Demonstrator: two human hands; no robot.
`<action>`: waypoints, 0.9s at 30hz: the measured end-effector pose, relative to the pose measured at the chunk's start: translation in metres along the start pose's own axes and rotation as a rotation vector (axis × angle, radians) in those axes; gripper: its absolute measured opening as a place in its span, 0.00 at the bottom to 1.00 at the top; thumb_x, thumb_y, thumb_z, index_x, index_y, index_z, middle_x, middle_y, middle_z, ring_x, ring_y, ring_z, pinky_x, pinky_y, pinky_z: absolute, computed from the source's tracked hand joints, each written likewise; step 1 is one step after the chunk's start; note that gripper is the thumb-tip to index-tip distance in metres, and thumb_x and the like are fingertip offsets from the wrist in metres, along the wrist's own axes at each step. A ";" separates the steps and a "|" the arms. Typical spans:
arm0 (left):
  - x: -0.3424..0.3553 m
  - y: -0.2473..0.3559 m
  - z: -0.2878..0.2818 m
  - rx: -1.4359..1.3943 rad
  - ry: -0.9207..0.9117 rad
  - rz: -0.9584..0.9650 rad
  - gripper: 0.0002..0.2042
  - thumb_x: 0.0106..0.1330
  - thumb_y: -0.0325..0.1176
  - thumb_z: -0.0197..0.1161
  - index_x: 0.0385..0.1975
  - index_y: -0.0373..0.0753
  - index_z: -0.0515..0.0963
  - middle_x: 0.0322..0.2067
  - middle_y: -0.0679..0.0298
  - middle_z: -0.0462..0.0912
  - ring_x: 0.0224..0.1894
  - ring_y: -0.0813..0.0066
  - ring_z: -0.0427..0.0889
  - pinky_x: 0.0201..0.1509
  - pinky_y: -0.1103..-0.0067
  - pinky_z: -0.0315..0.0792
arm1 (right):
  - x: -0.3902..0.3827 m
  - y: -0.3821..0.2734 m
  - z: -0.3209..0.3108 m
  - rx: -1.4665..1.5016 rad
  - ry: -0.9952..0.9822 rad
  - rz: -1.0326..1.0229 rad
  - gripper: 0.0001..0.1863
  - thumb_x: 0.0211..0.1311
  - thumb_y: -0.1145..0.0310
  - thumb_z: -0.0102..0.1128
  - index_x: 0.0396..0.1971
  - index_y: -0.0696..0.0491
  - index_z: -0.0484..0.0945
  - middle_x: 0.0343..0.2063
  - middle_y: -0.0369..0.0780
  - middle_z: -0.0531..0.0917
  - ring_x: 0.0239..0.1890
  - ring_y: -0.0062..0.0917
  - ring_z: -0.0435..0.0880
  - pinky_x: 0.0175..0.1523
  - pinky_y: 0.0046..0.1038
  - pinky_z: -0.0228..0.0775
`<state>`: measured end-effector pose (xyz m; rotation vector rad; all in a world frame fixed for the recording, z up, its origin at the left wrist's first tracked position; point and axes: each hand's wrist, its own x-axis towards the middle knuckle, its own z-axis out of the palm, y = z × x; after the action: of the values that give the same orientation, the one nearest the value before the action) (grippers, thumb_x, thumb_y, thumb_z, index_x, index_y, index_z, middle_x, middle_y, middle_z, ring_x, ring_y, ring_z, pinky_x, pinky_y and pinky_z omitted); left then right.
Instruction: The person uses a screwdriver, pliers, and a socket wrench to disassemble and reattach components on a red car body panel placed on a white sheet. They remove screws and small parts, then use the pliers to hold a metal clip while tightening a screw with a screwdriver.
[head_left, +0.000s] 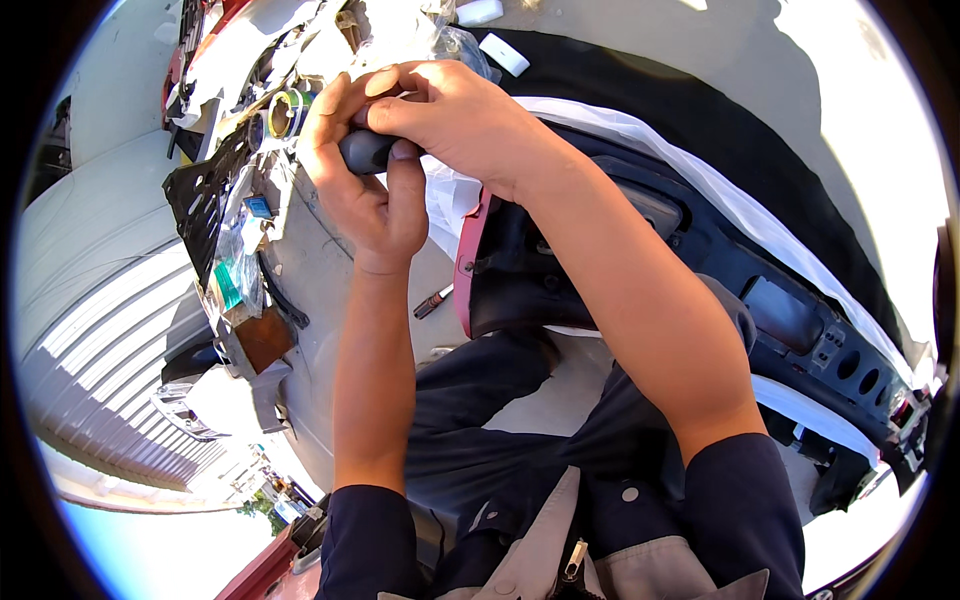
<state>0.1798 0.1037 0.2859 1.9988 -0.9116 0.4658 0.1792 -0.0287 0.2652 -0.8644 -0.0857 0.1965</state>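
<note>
Both my hands are raised together over the floor in the upper left of the head view. A small dark grey rounded piece [364, 152] is gripped between the thumb and fingers of my left hand [368, 212]; its kind is not clear. My right hand [450, 108] is closed just above it, thumb and fingers pinched together beside the left fingertips. What the right fingers hold, if anything, is hidden. Below my right forearm lies a large dark plastic car bumper [770, 300], inner side up, with a pinkish-red edge [466, 265].
A screwdriver [432, 302] lies on the floor by the bumper's left end. White sheeting [720, 205] and a black mat [690, 110] spread beneath and beyond the bumper. Tape rolls [287, 113], a black perforated panel [205, 190] and plastic bags [235, 260] clutter the left.
</note>
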 end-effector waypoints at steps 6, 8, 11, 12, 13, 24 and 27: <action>0.007 -0.007 -0.006 0.153 0.012 0.033 0.31 0.51 0.24 0.61 0.60 0.30 0.70 0.51 0.52 0.82 0.49 0.58 0.79 0.61 0.67 0.64 | 0.003 -0.001 -0.005 0.217 -0.016 0.029 0.13 0.64 0.71 0.62 0.46 0.61 0.81 0.39 0.39 0.85 0.43 0.19 0.82 0.49 0.24 0.75; 0.015 -0.004 0.005 0.143 0.014 0.062 0.29 0.52 0.30 0.61 0.59 0.31 0.73 0.51 0.54 0.83 0.49 0.58 0.78 0.62 0.67 0.60 | -0.001 -0.004 -0.014 0.217 0.049 0.028 0.13 0.65 0.71 0.61 0.47 0.61 0.81 0.40 0.38 0.85 0.42 0.19 0.82 0.49 0.24 0.75; 0.020 -0.007 -0.005 0.202 0.031 0.112 0.26 0.55 0.34 0.59 0.56 0.32 0.76 0.52 0.54 0.83 0.54 0.58 0.79 0.63 0.67 0.60 | 0.005 0.003 -0.006 0.214 0.104 0.036 0.15 0.65 0.73 0.61 0.49 0.62 0.81 0.41 0.40 0.86 0.40 0.20 0.83 0.48 0.24 0.75; 0.017 -0.009 -0.005 0.174 0.038 0.098 0.26 0.56 0.34 0.59 0.57 0.31 0.75 0.53 0.54 0.83 0.55 0.57 0.78 0.64 0.67 0.61 | 0.004 0.005 -0.003 0.212 0.118 0.044 0.15 0.64 0.73 0.62 0.50 0.62 0.81 0.40 0.40 0.86 0.40 0.20 0.83 0.48 0.24 0.75; 0.014 -0.012 -0.005 0.142 0.041 0.087 0.26 0.57 0.33 0.59 0.57 0.31 0.75 0.53 0.54 0.83 0.56 0.56 0.78 0.66 0.66 0.61 | 0.004 0.005 -0.003 0.209 0.137 0.049 0.15 0.64 0.73 0.62 0.50 0.62 0.80 0.40 0.40 0.86 0.41 0.20 0.84 0.48 0.24 0.75; -0.009 0.001 -0.020 0.165 -0.082 -0.045 0.21 0.73 0.32 0.50 0.63 0.32 0.60 0.57 0.43 0.78 0.59 0.57 0.80 0.59 0.70 0.69 | -0.017 0.066 -0.117 -0.324 0.437 0.389 0.09 0.60 0.76 0.62 0.41 0.59 0.83 0.30 0.37 0.84 0.31 0.18 0.81 0.35 0.22 0.73; -0.016 0.000 -0.023 0.170 -0.075 -0.072 0.19 0.73 0.32 0.48 0.61 0.34 0.61 0.56 0.43 0.78 0.58 0.54 0.81 0.56 0.69 0.73 | -0.013 0.085 -0.117 -0.457 0.441 0.324 0.09 0.60 0.77 0.63 0.40 0.59 0.83 0.31 0.37 0.84 0.31 0.19 0.81 0.36 0.22 0.73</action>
<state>0.1694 0.1290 0.2890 2.2080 -0.8670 0.4433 0.1728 -0.0651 0.1248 -1.3590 0.4399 0.2904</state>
